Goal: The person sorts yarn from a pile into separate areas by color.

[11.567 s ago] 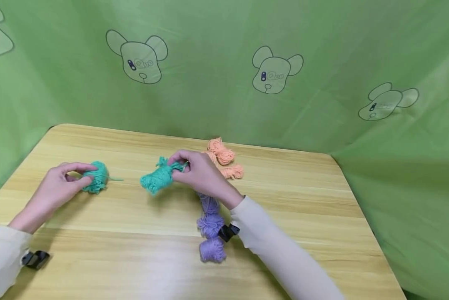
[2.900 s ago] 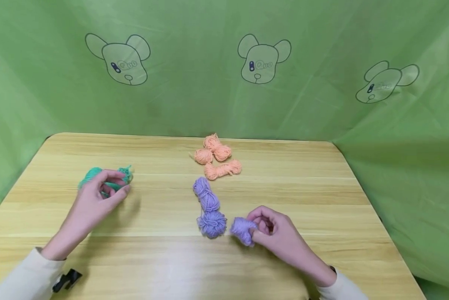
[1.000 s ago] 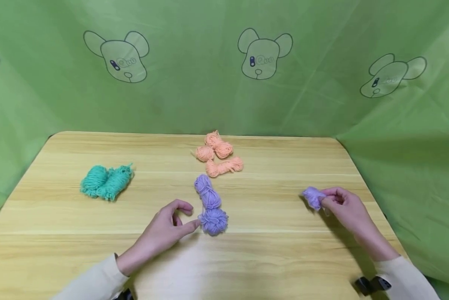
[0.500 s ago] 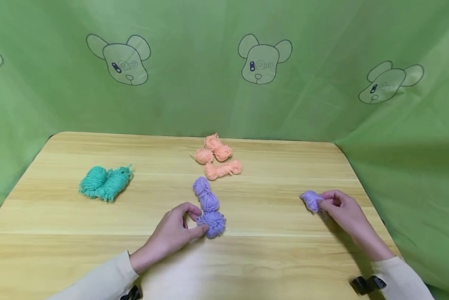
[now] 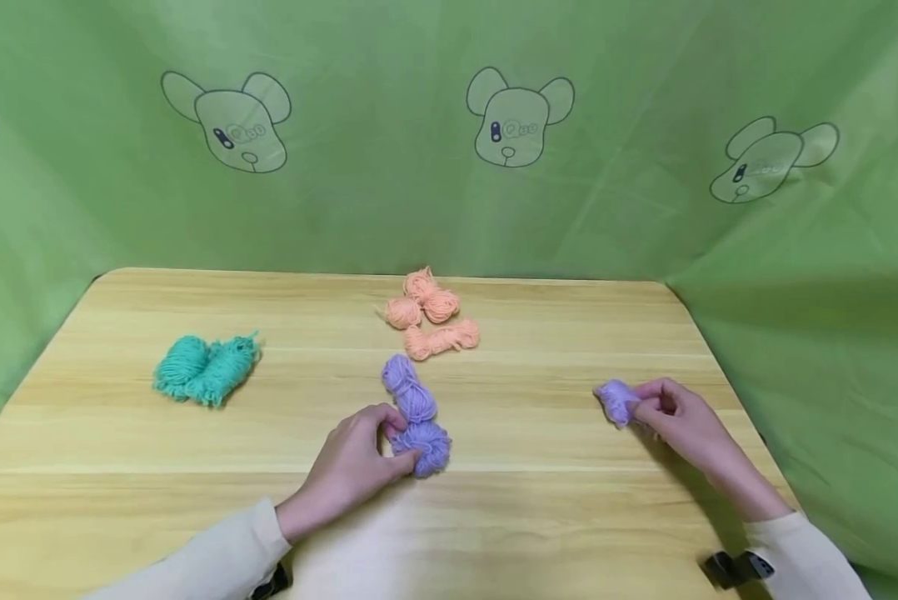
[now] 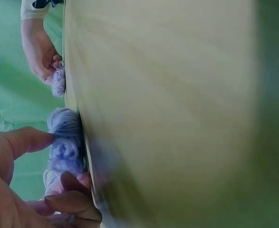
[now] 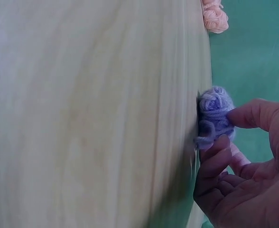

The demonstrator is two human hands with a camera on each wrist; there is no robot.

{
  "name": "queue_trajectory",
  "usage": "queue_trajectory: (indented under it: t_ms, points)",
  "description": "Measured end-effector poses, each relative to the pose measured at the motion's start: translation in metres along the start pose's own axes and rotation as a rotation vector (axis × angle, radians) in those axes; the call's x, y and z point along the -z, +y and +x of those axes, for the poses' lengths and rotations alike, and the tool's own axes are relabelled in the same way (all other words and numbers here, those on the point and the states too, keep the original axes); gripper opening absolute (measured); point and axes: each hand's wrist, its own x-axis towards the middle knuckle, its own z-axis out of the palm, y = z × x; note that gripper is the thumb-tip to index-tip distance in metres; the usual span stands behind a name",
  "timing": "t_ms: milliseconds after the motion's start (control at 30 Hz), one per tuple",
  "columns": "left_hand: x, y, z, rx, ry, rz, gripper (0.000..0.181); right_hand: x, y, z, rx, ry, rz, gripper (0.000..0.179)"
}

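In the head view, my left hand (image 5: 355, 462) pinches a round purple yarn ball (image 5: 430, 446) in the middle of the table, thumb on its near side and fingers behind. The left wrist view shows this purple yarn (image 6: 66, 154) between thumb and fingers. A longer purple yarn bundle (image 5: 410, 390) lies against the ball's far side. Over at the right, my right hand (image 5: 685, 421) holds a small purple yarn bundle (image 5: 614, 402) by its right end, low at the tabletop. Thumb and fingertips pinch this bundle (image 7: 215, 114) in the right wrist view.
Two teal yarn bundles (image 5: 205, 371) lie side by side on the left of the wooden table (image 5: 531, 533). Several peach yarn bundles (image 5: 441, 337) are grouped near the back edge. A green curtain (image 5: 389, 167) with printed mouse heads hangs behind and along the sides.
The teal bundles came together on the left and were released. My right hand took the nearest purple bundle rightward. My left hand moved to the round purple ball and closed its fingers on it.
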Motion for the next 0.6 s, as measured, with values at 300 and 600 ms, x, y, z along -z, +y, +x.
queue_trajectory:
  t_ms: [300,600]
  points:
    - [0.006,0.023,-0.002,0.086,-0.108,-0.153,0.021,-0.001,0.002,-0.001,0.003,-0.008,0.018,0.037]
    - [0.016,0.044,-0.009,0.142,-0.165,-0.245,0.018,-0.001,0.000,-0.001,0.007,-0.010,0.026,0.038]
